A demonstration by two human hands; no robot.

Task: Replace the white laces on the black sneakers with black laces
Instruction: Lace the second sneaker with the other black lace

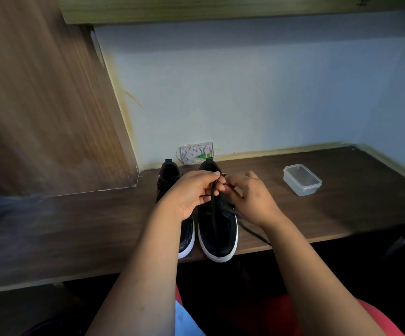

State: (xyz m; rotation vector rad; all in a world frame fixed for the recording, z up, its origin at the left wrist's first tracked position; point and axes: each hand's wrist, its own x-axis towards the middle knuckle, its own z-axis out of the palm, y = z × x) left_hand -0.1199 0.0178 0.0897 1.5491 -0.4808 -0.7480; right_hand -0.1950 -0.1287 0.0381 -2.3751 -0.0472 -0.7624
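We are lacing the right-hand black sneaker (217, 229) on the tabletop (75, 226).

Our left hand (191, 192) is pinching one black lace (213, 204) end in a narrow grip above the tongue; our right hand (250, 197) is curling round the other strand, which is trailing off the front edge. The second sneaker (187, 234) is standing just beside, a clear plastic container (302, 179) well apart.
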